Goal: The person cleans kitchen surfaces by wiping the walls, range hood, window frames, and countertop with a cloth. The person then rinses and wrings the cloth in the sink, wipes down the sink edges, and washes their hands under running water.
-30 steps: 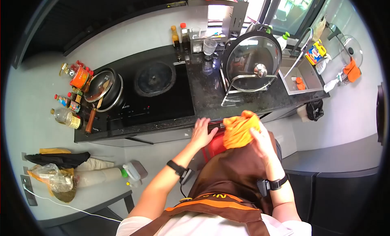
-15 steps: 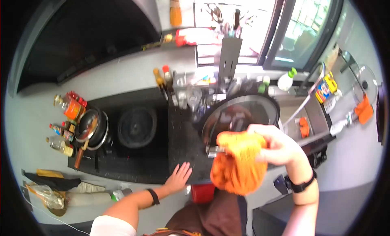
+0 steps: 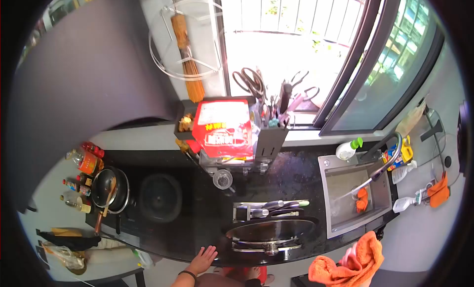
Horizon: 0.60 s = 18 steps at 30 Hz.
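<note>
Compared with the earlier frame, the orange cloth (image 3: pixel 368 255) has gone from in front of the large round lid (image 3: pixel 270 229) to the person's right, and it now hangs off the near side of the counter (image 3: pixel 197 230), just below the sink (image 3: pixel 335 223). The view has also swung, so that more of the window (image 3: pixel 296 50) shows and the lid in the rack (image 3: pixel 242 214) is seen nearly edge-on. The cloth is bunched into two lobes; its long axis slants from the lower left to the upper right, with the higher end pointing towards the sink. Between the lobes, the fingers of the right hand (image 3: pixel 350 260) are closed on the fabric, clamping its middle. The left hand (image 3: pixel 203 260) holds nothing: its fingers are extended and slightly apart at the counter's front edge, well apart from the cloth and near the rack.
</note>
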Motion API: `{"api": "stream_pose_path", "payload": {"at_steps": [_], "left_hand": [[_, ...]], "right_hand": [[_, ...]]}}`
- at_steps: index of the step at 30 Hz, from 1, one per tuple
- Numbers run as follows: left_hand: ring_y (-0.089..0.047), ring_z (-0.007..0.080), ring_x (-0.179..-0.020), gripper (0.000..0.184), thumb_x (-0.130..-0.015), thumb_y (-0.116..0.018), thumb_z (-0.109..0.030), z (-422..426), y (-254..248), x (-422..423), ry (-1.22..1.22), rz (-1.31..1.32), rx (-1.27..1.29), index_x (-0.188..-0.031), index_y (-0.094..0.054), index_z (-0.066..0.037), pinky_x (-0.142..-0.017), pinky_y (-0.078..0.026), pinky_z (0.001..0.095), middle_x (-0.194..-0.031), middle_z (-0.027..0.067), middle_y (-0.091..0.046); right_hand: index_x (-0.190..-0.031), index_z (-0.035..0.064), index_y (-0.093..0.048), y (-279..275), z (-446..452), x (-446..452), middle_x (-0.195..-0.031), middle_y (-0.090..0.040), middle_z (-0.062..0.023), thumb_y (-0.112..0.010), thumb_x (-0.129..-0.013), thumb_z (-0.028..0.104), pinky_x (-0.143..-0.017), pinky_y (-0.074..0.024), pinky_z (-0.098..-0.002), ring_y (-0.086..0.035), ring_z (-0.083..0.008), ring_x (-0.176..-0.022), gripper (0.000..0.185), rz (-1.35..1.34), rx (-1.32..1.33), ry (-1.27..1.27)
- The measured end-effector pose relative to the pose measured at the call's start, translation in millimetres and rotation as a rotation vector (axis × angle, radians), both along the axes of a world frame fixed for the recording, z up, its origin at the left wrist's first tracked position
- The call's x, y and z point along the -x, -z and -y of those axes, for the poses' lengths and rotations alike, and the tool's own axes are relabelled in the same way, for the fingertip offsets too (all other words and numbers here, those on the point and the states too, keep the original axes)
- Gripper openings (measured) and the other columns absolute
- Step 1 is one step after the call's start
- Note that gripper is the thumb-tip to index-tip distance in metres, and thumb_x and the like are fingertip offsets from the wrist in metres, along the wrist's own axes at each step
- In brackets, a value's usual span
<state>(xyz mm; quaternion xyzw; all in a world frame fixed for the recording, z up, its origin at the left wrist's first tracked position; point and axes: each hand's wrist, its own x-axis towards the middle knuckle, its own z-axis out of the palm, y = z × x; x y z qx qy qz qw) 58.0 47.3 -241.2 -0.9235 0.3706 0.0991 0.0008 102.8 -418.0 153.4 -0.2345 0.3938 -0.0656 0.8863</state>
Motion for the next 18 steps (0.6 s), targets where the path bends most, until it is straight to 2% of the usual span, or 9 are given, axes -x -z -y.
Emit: {"api": "stream_pose_path", "payload": {"at_steps": [1,4,6,7,8,10,11,14,18], "left_hand": [[-0.033,0.0336,-0.136,0.055,-0.082,-0.054,-0.019,3,-6,2,-0.012,0.008,0.000,-0.134,-0.044,-0.003,-0.107,-0.030,0.0544,-0.147,0.0199,-0.032],[-0.032,0.0364,-0.135,0.049,-0.088,-0.045,-0.017,20,-18,-3,-0.170,-0.207,0.041,-0.134,-0.042,0.000,-0.102,-0.035,0.0571,-0.145,0.0213,-0.033],[-0.032,0.0411,-0.134,0.056,-0.088,-0.056,-0.029,38,-59,-35,-0.269,-0.678,0.074,-0.134,-0.041,-0.001,-0.106,-0.035,0.0489,-0.145,0.0255,-0.031],[-0.033,0.0405,-0.132,0.064,-0.083,-0.063,-0.035,52,-71,-45,-0.349,-0.495,0.172,-0.134,-0.042,-0.001,-0.107,-0.035,0.0453,-0.142,0.0258,-0.035],[-0.043,0.0368,-0.126,0.057,-0.085,-0.063,-0.030,59,-84,-57,-0.373,-0.389,0.241,-0.133,-0.045,-0.003,-0.103,-0.040,0.0449,-0.134,0.0219,-0.045],[-0.052,0.0385,-0.115,0.046,-0.082,-0.066,-0.024,91,-262,-83,-0.468,-0.425,0.645,-0.122,-0.055,-0.005,-0.098,-0.043,0.0422,-0.126,0.0214,-0.053],[-0.054,0.0402,-0.111,0.044,-0.082,-0.065,-0.023,95,-319,-94,-0.416,-0.458,0.786,-0.121,-0.055,-0.005,-0.094,-0.046,0.0418,-0.122,0.0209,-0.056],[-0.062,0.0376,-0.094,0.028,-0.080,-0.063,-0.011,102,-502,-105,-0.199,-0.199,0.979,-0.107,-0.062,-0.003,-0.081,-0.051,0.0407,-0.105,0.0193,-0.063],[-0.055,0.0312,-0.112,0.046,-0.086,-0.063,-0.020,73,-680,-144,0.113,0.006,0.855,-0.127,-0.049,-0.007,-0.092,-0.048,0.0407,-0.125,0.0132,-0.052]], "right_hand": [[-0.093,0.0139,-0.061,-23,-5,1,-0.069,-0.050,0.0028,-0.054,-0.093,0.039,-0.055,-0.0393,-0.0268,-0.046,-0.0130,-0.056,0.026,0.008,0.000,-0.012],[-0.116,0.0034,-0.062,-75,-16,10,-0.089,-0.063,-0.0055,-0.058,-0.093,0.022,-0.072,-0.0495,-0.0297,-0.059,-0.0157,-0.073,0.030,0.068,1.075,-0.354],[-0.123,-0.0063,-0.055,-76,26,23,-0.113,-0.062,-0.0135,-0.058,-0.092,0.013,-0.089,-0.0485,-0.0341,-0.061,-0.0208,-0.096,0.036,0.288,1.382,-0.553],[-0.122,-0.0085,-0.054,-93,29,17,-0.117,-0.060,-0.0141,-0.058,-0.092,0.012,-0.092,-0.0474,-0.0351,-0.060,-0.0225,-0.102,0.036,0.384,1.536,-0.649],[-0.122,-0.0085,-0.054,-107,28,11,-0.117,-0.060,-0.0141,-0.058,-0.092,0.012,-0.092,-0.0474,-0.0351,-0.060,-0.0225,-0.102,0.036,0.430,1.541,-0.641],[-0.122,-0.0058,-0.055,-155,-4,-14,-0.114,-0.062,-0.0143,-0.060,-0.091,0.015,-0.089,-0.0470,-0.0343,-0.059,-0.0208,-0.102,0.038,0.317,1.130,-0.288],[-0.109,-0.0036,-0.060,-199,-31,-36,-0.095,-0.065,-0.0144,-0.065,-0.084,0.023,-0.076,-0.0475,-0.0346,-0.061,-0.0221,-0.087,0.037,0.428,1.144,-0.078],[-0.125,-0.0031,-0.046,-223,-17,-66,-0.116,-0.058,-0.0159,-0.050,-0.095,0.026,-0.091,-0.0497,-0.0386,-0.061,-0.0272,-0.103,0.042,0.718,0.919,-0.060],[-0.123,-0.0013,-0.046,-313,-55,-115,-0.112,-0.060,-0.0160,-0.047,-0.097,0.037,-0.087,-0.0523,-0.0400,-0.063,-0.0267,-0.099,0.047,0.784,0.589,-0.104]]}}
